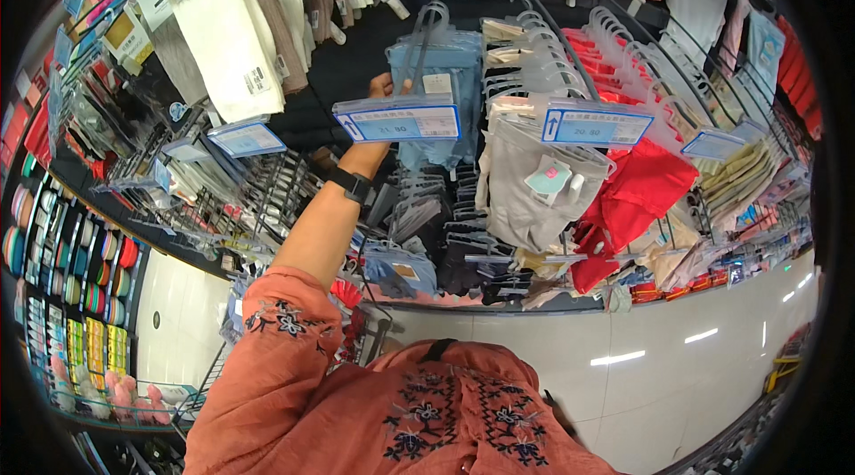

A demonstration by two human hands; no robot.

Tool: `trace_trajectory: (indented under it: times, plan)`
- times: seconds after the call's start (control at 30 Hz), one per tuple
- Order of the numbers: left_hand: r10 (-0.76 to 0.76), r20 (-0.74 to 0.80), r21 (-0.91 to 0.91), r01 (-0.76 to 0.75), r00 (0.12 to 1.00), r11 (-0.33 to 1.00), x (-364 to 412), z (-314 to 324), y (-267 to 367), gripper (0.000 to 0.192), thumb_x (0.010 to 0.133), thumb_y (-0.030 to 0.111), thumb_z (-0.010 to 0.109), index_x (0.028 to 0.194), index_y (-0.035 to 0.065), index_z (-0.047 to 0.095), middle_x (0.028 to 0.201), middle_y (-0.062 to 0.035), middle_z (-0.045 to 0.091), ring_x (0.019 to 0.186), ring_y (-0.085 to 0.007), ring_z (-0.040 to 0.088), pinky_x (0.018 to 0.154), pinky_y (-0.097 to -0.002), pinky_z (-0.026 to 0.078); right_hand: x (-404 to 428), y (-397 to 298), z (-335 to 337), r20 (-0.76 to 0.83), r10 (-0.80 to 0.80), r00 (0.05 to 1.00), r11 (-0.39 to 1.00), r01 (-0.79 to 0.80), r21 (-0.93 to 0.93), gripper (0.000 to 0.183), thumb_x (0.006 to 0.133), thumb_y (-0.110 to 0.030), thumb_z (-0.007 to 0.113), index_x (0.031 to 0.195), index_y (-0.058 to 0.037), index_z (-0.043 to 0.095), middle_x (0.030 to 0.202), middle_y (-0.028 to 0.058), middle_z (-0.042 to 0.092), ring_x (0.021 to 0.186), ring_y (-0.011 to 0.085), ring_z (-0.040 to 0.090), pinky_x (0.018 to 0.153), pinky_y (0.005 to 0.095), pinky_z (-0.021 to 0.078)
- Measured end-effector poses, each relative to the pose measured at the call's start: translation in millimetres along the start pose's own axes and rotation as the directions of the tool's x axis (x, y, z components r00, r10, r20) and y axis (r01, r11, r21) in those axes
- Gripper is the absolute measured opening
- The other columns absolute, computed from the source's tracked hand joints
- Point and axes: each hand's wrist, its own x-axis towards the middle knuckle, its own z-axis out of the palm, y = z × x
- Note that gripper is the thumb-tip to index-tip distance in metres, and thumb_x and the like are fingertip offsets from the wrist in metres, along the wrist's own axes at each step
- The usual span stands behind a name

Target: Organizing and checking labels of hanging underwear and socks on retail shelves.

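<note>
My left hand (pixel 384 88) reaches up behind a price tag holder (pixel 397 122) on a display hook. Its fingers are at the left edge of light blue underwear (pixel 437 61) on clear plastic hangers; the tag holder hides part of the hand, so I cannot tell what it grips. Just right of this row, beige and grey briefs (pixel 548 188) hang on clear hangers, with red underwear (pixel 641 184) beside them. White ribbed tights or socks (pixel 227 54) hang to the left. My right hand is out of view.
More hangers with dark garments (pixel 467 258) hang on a lower row. Metal hooks with price tag holders (pixel 598 126) stick out towards me. At the lower left stands a shelf of colourful rolls (pixel 93 275). A pale tiled floor (pixel 641 341) lies behind and to the right.
</note>
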Motion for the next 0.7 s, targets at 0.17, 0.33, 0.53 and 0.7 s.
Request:
trace_trajectory:
  times: [0.17, 0.33, 0.53, 0.7]
  plan:
    - [0.07, -0.036, 0.011, -0.07, 0.997, 0.998, -22.5, 14.1, 11.7, 0.051, 0.087, 0.031, 0.068, 0.125, -0.0005, 0.054, 0.104, -0.006, 0.058, 0.095, -0.0128, 0.054, 0.087, -0.0268, 0.043, -23.6, 57.6, 29.1, 0.034, 0.288, 0.957, 0.92, -0.286, 0.267, 0.032, 0.096, -0.029, 0.053, 0.11, -0.0013, 0.061, 0.089, 0.0116, 0.069, 0.08, 0.0226, 0.067, 0.069, 0.0369, 0.0543]
    - [0.13, -0.013, -0.122, -0.13, 0.991, 0.984, -39.2, 14.4, 14.7, 0.049, 0.093, 0.026, 0.062, 0.128, -0.0054, 0.05, 0.11, -0.0109, 0.06, 0.102, -0.0165, 0.056, 0.092, -0.0288, 0.043, -26.9, 55.3, 39.0, 0.048, 0.282, 0.958, 0.894, -0.281, 0.349, 0.032, 0.096, -0.028, 0.053, 0.112, -0.0012, 0.06, 0.093, 0.0122, 0.068, 0.083, 0.0233, 0.067, 0.071, 0.0374, 0.0545]
    - [0.311, -0.057, 0.245, -0.289, 0.949, 0.926, -36.9, 24.9, 28.1, 0.047, 0.092, 0.024, 0.063, 0.126, -0.006, 0.05, 0.11, -0.0144, 0.06, 0.101, -0.0197, 0.058, 0.091, -0.0306, 0.045, -24.5, 46.9, 38.7, 0.058, 0.266, 0.962, 0.886, -0.268, 0.38, 0.033, 0.096, -0.028, 0.052, 0.114, -0.001, 0.059, 0.097, 0.0129, 0.068, 0.086, 0.0241, 0.067, 0.073, 0.038, 0.0547]
    - [0.492, -0.182, 0.214, -0.454, 0.851, 0.865, -40.2, 12.4, 15.7, 0.038, 0.092, 0.02, 0.063, 0.12, -0.0043, 0.056, 0.107, -0.013, 0.062, 0.094, -0.0181, 0.059, 0.085, -0.0318, 0.049, -23.0, 46.4, 32.3, 0.082, 0.28, 0.956, 0.887, -0.291, 0.36, 0.034, 0.096, -0.028, 0.052, 0.116, -0.0009, 0.058, 0.101, 0.0135, 0.068, 0.089, 0.0248, 0.067, 0.075, 0.0385, 0.0549]
